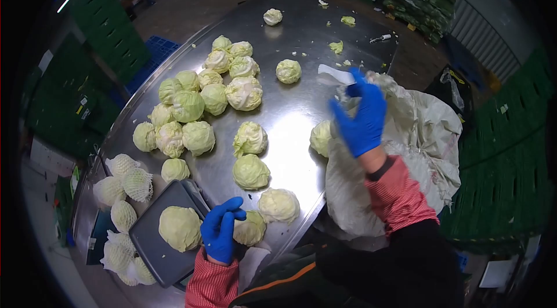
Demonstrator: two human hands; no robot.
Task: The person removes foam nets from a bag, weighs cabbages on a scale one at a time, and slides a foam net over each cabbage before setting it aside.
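My left hand (219,230), in a blue glove, has loosely bent fingers with the thumb apart and nothing between them. It hovers between a pale cabbage (180,229) on a dark grey tray-like scale (154,250) and another cabbage (250,229) on the steel table (290,145). On the right, my blue-gloved right hand (362,115) is slightly blurred, its thumb and fingers spread. Its fingertips are right at the dark handle of a knife with a broad, pale blade (335,73). Beside that hand sits a cabbage (321,138), partly hidden by a large white sack (400,128).
Several loose cabbages (188,105) cluster on the table's left side. Cabbages in white foam nets (123,189) lie at the lower left. Leaf scraps (336,47) and a marker-like object (381,38) lie toward the far end. Green crates (110,24) stand around the table.
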